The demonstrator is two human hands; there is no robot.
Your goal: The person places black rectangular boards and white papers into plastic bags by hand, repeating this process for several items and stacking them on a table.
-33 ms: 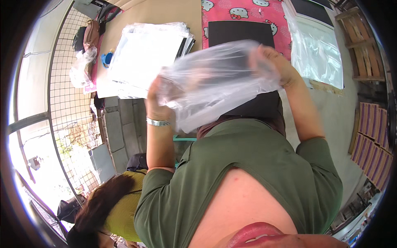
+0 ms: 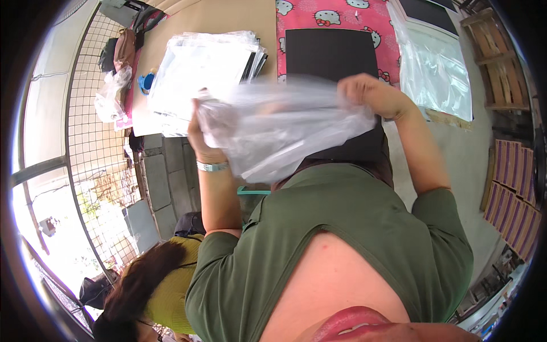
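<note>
Fingers of both hands are gripping a clear plastic bag, which is hanging crumpled between them above the worktop. The left hand is closing on the bag's left end, its fingers curling into the film so that the plastic is bunching right against them and partly veiling the palm; a pale wristband is sitting just below on that wrist. The right hand is pinching the bag's upper right corner, its fingers folding tight over the edge, with the film spilling down and leftward from them. The bulk of the bag is sagging below and between the two sets of fingers, touching both.

Just beyond the right fingers, a black sheet is lying flat on a pink patterned cloth. Beyond the left fingers, a stack of clear-wrapped packets is resting on the brown worktop. Farther to the right of the right fingers, well apart, more clear bags are lying spread out. Outward from the left fingers, a wire grid is standing along the edge, and another person's dark hair is showing low beside it.
</note>
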